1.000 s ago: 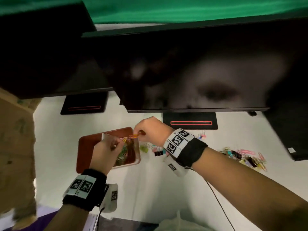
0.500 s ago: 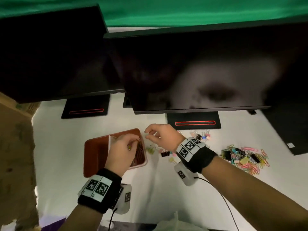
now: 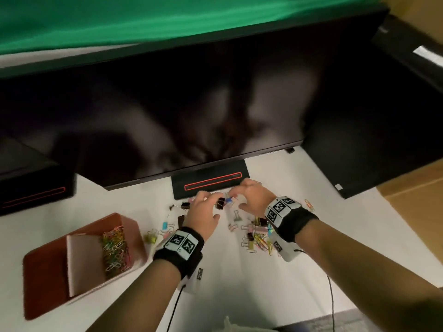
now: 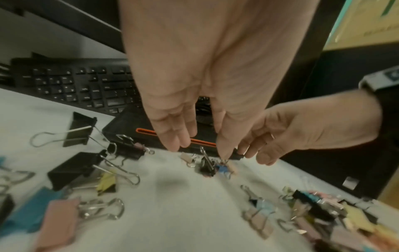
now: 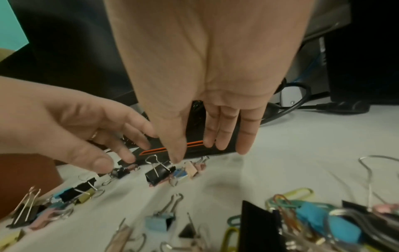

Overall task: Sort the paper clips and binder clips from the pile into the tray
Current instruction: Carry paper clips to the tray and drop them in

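Paper clips [image 3: 116, 250] fill one tray [image 3: 45, 279] compartment; binder clips [image 3: 255, 232] remain on the desk [image 3: 239, 283] beneath both empty, loosely spread hands [image 3: 202, 215].

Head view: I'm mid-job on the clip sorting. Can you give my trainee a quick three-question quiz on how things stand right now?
1. True or false: the tray already holds binder clips beside its paper clips.
2. Where are the left hand and the right hand? A: over the tray. B: over the binder clips by the monitor stand. C: out of view.
3. Fill in: the small clip touching the black binder clip between the two hands is coloured ____.

Key: 1 false, only paper clips show in it. 2 B. 3 blue.
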{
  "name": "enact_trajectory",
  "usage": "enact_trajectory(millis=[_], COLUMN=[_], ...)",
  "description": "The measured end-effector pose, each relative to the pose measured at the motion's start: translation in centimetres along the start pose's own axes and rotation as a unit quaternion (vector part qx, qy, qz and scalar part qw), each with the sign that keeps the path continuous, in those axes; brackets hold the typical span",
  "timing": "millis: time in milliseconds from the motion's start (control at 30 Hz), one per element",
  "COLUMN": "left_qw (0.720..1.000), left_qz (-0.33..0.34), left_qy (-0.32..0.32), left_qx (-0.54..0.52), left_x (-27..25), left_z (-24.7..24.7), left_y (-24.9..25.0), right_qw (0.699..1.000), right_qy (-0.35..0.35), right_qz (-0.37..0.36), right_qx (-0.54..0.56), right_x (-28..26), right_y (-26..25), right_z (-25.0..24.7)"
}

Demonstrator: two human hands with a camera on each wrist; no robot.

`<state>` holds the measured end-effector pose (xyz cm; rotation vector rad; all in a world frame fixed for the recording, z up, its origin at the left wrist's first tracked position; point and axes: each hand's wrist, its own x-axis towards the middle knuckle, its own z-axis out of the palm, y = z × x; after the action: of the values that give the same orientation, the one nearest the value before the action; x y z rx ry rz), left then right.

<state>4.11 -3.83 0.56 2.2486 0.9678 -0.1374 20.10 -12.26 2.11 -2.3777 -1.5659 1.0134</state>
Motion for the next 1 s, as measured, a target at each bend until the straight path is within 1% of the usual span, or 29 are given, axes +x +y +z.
enact_trajectory(millis=[100,167,267,333,400,500,600,667,800,933,1000], left_qw=[0.999,0.999,1.0,1.0,0.998,0.993,0.99,0.991,0.992,0.987,0.985], left_qz=[-0.003,-0.005,-0.01,-0.026,-0.046,-0.066,-0.082,-0.082,-0.042,-0.059,-0.06], left_qy=[-0.023,-0.026,-0.006,0.013,0.042,0.092,0.109,0.105,0.097,0.043,0.029], left_qx=[0.03,0.03,0.022,0.006,-0.014,-0.032,-0.023,-0.004,0.066,0.14,0.161], left_x=[1.8,2.6,3.2,3.1,2.7,1.6,0.4,0.0,0.7,2.3,2.9], left_z=[0.8,1.2,1.7,1.7,1.4,0.7,0.5,0.8,1.5,2.3,2.8], left_y=[0.2,0.1,0.1,-0.2,-0.5,-1.2,-1.8,-2.0,-0.5,0.9,1.2], right_qw=[0.999,0.998,0.998,0.998,0.998,0.999,0.998,0.997,0.998,0.999,0.998], right_qy=[-0.036,-0.055,-0.055,-0.059,-0.052,-0.021,0.013,0.015,0.028,-0.052,-0.07], right_qz=[-0.026,-0.025,-0.013,-0.013,-0.021,-0.031,-0.016,0.0,0.018,0.012,0.003], right_qx=[-0.017,-0.02,-0.017,-0.009,0.008,0.036,0.064,0.076,0.055,0.009,-0.003], right_x=[1.4,2.2,3.1,3.5,3.6,3.1,2.6,2.3,1.6,0.2,-0.2], right_y=[0.3,0.6,1.2,1.9,2.5,3.7,5.2,6.0,7.7,8.5,8.4], right_z=[0.4,0.7,0.9,0.7,0.2,-1.0,-2.1,-2.6,-3.2,-2.9,-2.3])
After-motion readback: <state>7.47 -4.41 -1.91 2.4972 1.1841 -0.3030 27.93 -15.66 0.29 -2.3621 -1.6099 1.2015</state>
